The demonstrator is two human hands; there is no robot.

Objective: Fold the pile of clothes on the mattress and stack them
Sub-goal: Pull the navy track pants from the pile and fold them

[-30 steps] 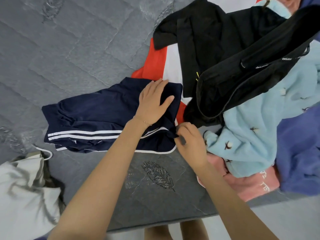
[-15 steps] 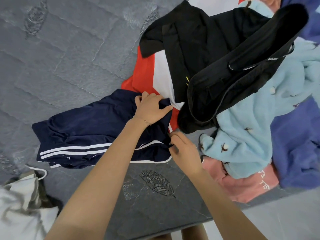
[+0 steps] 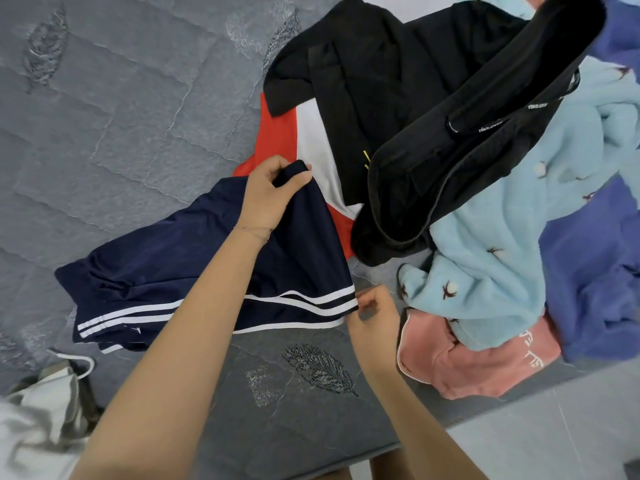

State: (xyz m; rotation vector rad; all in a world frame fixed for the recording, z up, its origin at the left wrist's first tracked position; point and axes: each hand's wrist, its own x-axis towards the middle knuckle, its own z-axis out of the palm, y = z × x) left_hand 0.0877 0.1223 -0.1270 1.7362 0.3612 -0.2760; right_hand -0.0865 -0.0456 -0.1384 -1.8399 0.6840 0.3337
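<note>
Hands work at the right end of the navy shorts (image 3: 166, 271), which lie across the grey quilted mattress (image 3: 138, 116), their white stripes running along the near side. The left hand (image 3: 273, 192) has its fingers curled round a bunch of fabric at the far corner and holds that corner raised off the bed, thumb pressed on top of the cloth. A thin chain (image 3: 254, 232) sits on that wrist. The right hand (image 3: 372, 310) pinches the near corner, right at the striped hem, between thumb and curled fingers. The rest of the shorts, out to the left, lies flat and a little rumpled on the mattress.

Just to the right is the unfolded pile. A red and white garment (image 3: 277, 136) pokes out from under the shorts' raised corner. On it lies a black top (image 3: 381, 81), with a second black garment (image 3: 467, 150) draped over that. A pale blue fleece (image 3: 502, 254) spills beside them, over a pink garment (image 3: 467, 368) at the mattress edge, and a purple-blue piece (image 3: 595, 271) lies furthest right. A whitish garment (image 3: 41, 410) sits at the near left corner.
</note>
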